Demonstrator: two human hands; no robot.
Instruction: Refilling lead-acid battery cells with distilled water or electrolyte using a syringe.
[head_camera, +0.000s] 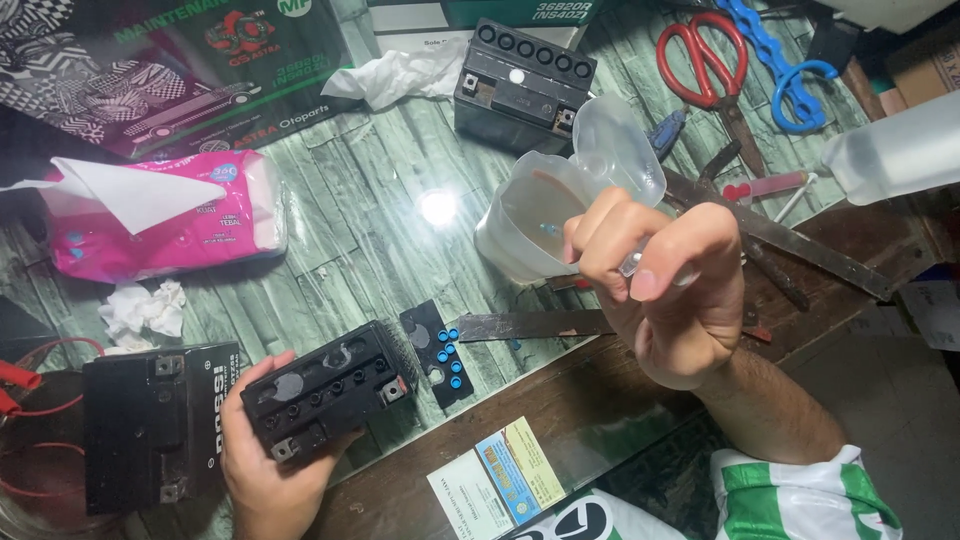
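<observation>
My left hand grips a small black battery at the table's front edge, its top with a row of round filler holes facing up. My right hand is raised above the table, closed around a thin clear tube or syringe-like tool whose tip sits in a translucent plastic jug with a spout, tilted toward me. Just right of the battery lies a black cap strip with blue plugs.
A second black battery stands at the left with red wires. A third battery sits at the back. Pink tissue pack, crumpled tissues, red scissors, blue tool, metal files, a clear bottle.
</observation>
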